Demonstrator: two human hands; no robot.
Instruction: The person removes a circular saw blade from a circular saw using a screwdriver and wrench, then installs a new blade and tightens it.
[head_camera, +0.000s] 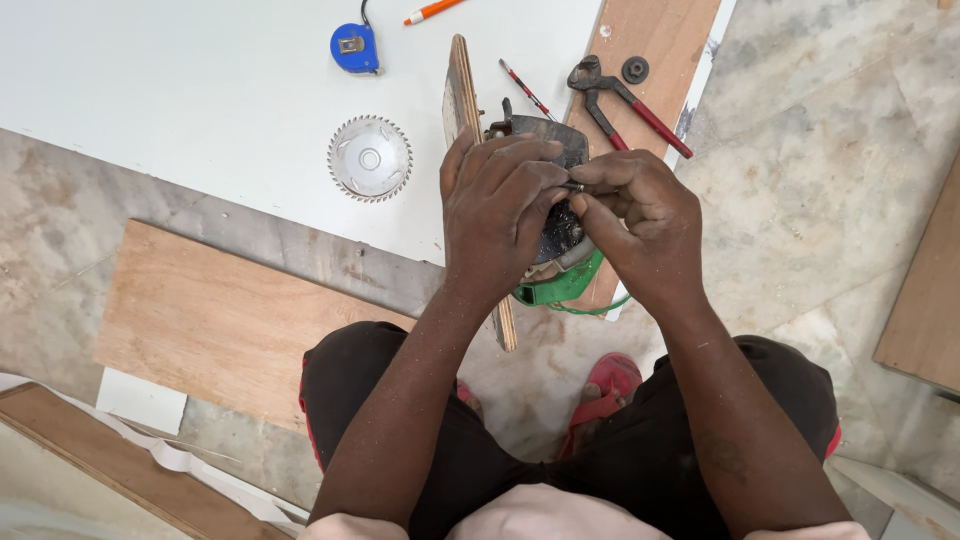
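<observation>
My left hand (495, 210) wraps over the top of a dark power tool with a green body (562, 270), which rests on the edge of a white board (200, 90). My right hand (640, 225) pinches a small metal part at the tool, fingertips meeting those of the left hand. A narrow wooden strip (462, 90) stands on edge just left of the tool, running under my left wrist. The tool's middle is hidden by both hands.
A toothed circular saw blade (370, 158) lies on the white board, with a blue tape measure (354, 48) and an orange pen (432, 11) beyond. Red-handled pincers (625, 105), a red pencil (526, 89) and a round washer (635, 69) lie near a plywood piece (660, 35). A plywood panel (210, 320) lies on the stone floor.
</observation>
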